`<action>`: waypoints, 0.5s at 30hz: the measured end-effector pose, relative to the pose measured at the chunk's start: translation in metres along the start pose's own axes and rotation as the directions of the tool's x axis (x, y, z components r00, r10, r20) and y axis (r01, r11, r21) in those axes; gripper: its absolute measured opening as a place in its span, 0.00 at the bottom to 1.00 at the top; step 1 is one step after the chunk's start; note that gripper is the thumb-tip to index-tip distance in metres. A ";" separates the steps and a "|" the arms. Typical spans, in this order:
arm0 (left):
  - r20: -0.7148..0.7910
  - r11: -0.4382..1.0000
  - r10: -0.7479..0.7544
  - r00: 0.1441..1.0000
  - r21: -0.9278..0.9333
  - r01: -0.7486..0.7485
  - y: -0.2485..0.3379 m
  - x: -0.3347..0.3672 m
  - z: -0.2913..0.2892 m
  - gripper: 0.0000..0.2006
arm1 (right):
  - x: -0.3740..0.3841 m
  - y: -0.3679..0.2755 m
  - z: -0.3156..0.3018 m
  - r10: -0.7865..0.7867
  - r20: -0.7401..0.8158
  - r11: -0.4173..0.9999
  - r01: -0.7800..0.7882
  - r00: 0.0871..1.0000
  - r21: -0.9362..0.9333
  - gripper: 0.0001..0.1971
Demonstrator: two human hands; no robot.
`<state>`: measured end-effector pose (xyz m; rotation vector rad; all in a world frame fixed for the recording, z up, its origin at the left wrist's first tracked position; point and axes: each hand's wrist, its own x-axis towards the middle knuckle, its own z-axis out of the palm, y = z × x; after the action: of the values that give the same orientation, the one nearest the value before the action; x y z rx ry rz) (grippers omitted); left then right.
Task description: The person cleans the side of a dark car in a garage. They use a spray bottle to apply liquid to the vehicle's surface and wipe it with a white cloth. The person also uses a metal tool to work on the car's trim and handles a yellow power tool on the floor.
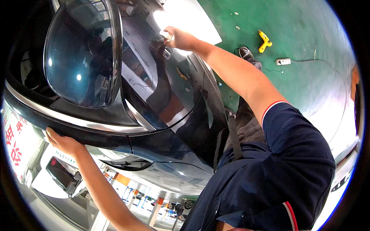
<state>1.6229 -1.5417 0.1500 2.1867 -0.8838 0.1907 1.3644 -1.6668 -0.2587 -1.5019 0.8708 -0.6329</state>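
Note:
My right hand (178,38) is closed around a small white object (166,34), most of it hidden by the fingers; its kind cannot be made out. It is held at the glossy dark car panel (144,73), which mirrors the hand and arm. Whether the object touches the paint is unclear. At the lower left, my left hand (65,143) lies against the car's dark side below a chrome strip (77,122), fingers stretched out, holding nothing. A large rounded dark glass surface (81,57) of the car lies between the hands, toward the upper left.
Beyond the car, a bright white panel (194,19) borders the green floor (308,27). A yellow glue gun (264,41) lies there near a white power strip (283,61) with its cable. A dark shoe (245,52) shows beside my right arm. Another vehicle (58,173) stands at the lower left.

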 end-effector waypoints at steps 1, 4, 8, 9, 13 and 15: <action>-0.008 1.000 0.003 1.000 0.009 -0.003 0.000 0.000 -0.001 0.32 | 0.000 -0.001 0.003 -0.005 -0.015 1.000 0.005 1.000 -0.018 0.16; -0.005 1.000 0.014 1.000 0.024 -0.014 -0.005 0.001 -0.005 0.32 | -0.002 -0.002 0.004 -0.027 -0.033 0.999 0.025 0.999 -0.043 0.16; -0.011 1.000 0.011 1.000 0.027 -0.011 -0.009 0.003 -0.006 0.32 | -0.003 -0.010 0.005 0.016 -0.020 1.000 -0.016 1.000 0.006 0.17; -0.012 1.000 0.000 1.000 0.027 0.001 -0.009 0.002 -0.006 0.32 | -0.006 -0.013 0.004 0.019 -0.026 1.000 -0.018 0.999 0.021 0.18; -0.016 1.000 -0.009 1.000 0.021 0.010 -0.008 0.005 -0.006 0.33 | -0.008 -0.011 0.007 0.070 -0.050 0.996 -0.067 0.996 0.056 0.23; -0.027 0.999 -0.012 1.000 0.047 0.013 -0.005 0.003 -0.003 0.33 | -0.010 -0.012 0.008 0.119 -0.073 0.993 -0.116 0.990 0.033 0.28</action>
<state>1.6291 -1.5390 0.1502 2.2277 -0.8584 0.2366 1.3673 -1.6538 -0.2468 -1.3974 0.9959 -0.6152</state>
